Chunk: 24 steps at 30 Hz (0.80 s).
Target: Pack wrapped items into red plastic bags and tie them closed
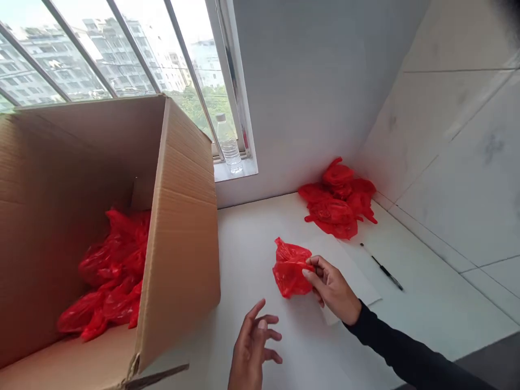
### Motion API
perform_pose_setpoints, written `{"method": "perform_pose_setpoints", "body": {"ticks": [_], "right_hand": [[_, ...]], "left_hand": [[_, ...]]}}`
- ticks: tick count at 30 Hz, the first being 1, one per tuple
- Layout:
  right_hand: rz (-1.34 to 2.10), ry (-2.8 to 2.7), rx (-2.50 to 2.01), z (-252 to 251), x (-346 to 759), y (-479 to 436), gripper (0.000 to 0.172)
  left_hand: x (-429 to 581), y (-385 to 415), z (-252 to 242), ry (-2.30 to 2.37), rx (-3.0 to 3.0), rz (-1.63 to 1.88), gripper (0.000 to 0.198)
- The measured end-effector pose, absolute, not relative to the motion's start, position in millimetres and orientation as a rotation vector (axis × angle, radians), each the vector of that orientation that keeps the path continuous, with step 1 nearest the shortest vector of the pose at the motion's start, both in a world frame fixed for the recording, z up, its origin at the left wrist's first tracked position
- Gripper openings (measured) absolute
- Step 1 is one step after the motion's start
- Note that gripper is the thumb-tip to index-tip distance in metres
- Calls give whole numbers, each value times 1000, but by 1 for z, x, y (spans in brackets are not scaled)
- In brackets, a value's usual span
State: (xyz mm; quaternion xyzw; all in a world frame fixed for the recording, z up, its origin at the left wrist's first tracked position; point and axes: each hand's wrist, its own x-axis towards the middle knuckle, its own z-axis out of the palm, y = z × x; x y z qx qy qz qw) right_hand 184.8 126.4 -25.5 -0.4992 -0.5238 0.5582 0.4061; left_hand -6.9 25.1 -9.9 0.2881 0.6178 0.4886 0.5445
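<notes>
A crumpled red plastic bag [291, 270] is pinched at its right edge by my right hand [331, 287], above the white tabletop. My left hand [254, 346] is raised just below and left of it, fingers spread and curved, touching nothing. Left of my hands stands a large open cardboard box [184, 233], with several red plastic bags [117, 271] lying in a heap inside. At the table's far right corner is another pile of red plastic bags [337, 203].
A black pen [384, 268] lies on the white table [247, 233] at right, beside white paper [357, 271] partly under my right hand. On the windowsill stands a clear plastic bottle [228, 143]. Walls bound the table at the back and right; a barred window is behind the box.
</notes>
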Motion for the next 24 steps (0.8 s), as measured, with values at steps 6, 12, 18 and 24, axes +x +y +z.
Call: {"method": "perform_pose_setpoints", "body": {"ticks": [6, 12, 18, 24], "right_hand": [[1768, -1685, -1180, -18, 169, 39, 19], [1172, -2079, -1269, -19, 183, 49, 25], [945, -2395, -1223, -49, 179, 48, 26], [1019, -2216, -1301, -45, 196, 54, 19]], "left_hand": [[-5, 17, -33, 1499, 895, 1064, 52], [-16, -3, -44, 1544, 897, 1034, 39], [-16, -9, -47, 1584, 888, 1055, 38], [-30, -19, -52, 1753, 956, 1059, 37]]}}
